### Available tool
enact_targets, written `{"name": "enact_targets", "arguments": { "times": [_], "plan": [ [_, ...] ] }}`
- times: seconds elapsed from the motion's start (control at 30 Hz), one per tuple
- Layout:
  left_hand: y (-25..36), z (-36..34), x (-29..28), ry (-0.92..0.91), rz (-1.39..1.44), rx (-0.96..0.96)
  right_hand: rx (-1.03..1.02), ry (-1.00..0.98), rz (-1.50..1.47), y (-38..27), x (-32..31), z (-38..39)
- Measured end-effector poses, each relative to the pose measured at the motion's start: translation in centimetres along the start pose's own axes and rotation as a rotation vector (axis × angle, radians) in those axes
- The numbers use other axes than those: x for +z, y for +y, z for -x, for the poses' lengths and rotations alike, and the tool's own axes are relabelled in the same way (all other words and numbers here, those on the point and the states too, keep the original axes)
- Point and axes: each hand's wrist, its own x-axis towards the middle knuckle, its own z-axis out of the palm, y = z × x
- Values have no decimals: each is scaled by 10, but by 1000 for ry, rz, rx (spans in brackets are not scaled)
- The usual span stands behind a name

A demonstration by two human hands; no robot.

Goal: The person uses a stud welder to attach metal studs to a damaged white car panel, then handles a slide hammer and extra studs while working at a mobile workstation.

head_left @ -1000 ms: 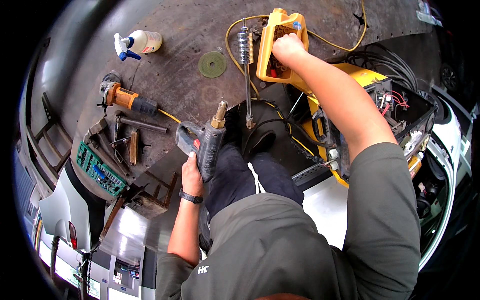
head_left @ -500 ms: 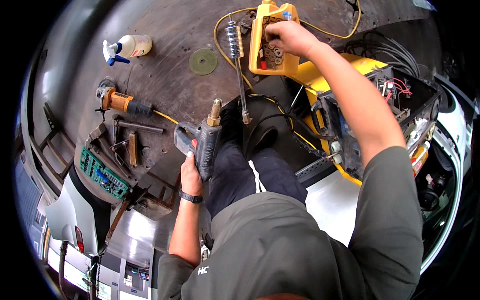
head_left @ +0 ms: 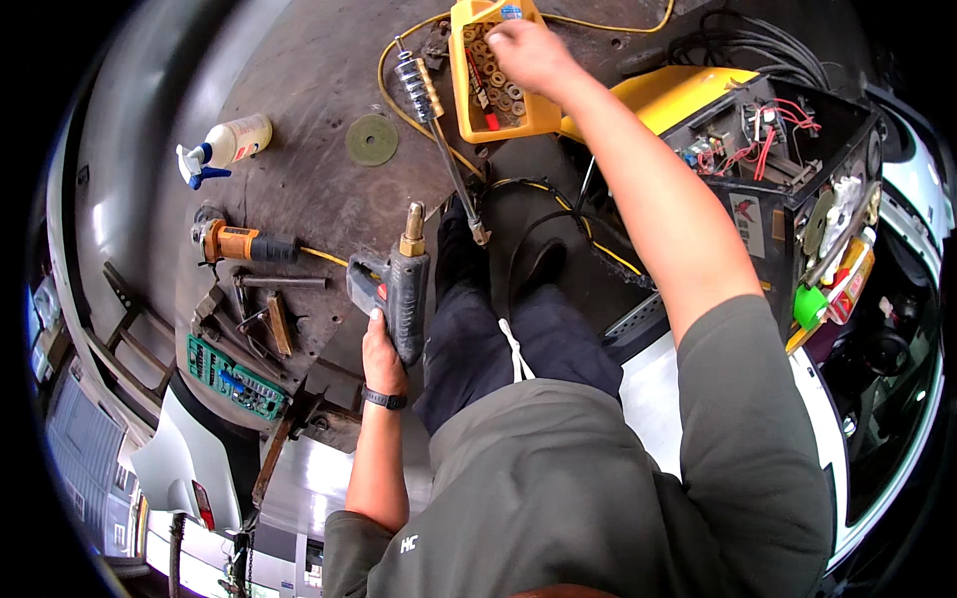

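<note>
— What is nearest the person?

— The left hand [head_left: 382,361], closed around the grip of a grey tool shaped like a gun [head_left: 399,289] with a brass tip, held just above the dark trousers and pointing away from the body.

— And the other hand?

— The right hand [head_left: 530,52] reaches far out over the yellow box [head_left: 469,60], fingers curled down into its tray of small brass-coloured rings. Whether it pinches one I cannot tell.

— What lies between them?

— A long metal rod with a spring-like handle [head_left: 439,140], lying on the rusty brown table [head_left: 299,100] beside a yellow cable [head_left: 394,95].

— Further left?

— An orange angle grinder [head_left: 239,242], a green disc [head_left: 372,139] and a spray bottle [head_left: 227,145]. To the right stands an open yellow machine with bare wiring [head_left: 768,149].
</note>
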Motion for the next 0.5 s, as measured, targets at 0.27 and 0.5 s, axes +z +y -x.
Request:
{"name": "enact_targets", "arguments": {
  "times": [0.27, 0.5],
  "plan": [
    [11, 7, 18, 73, -56, 38, 24, -249, 655, -32, 24, -22],
    [10, 4, 5, 105, -82, 73, 92, -341, 729, -44, 30, -36]
  ]
}}
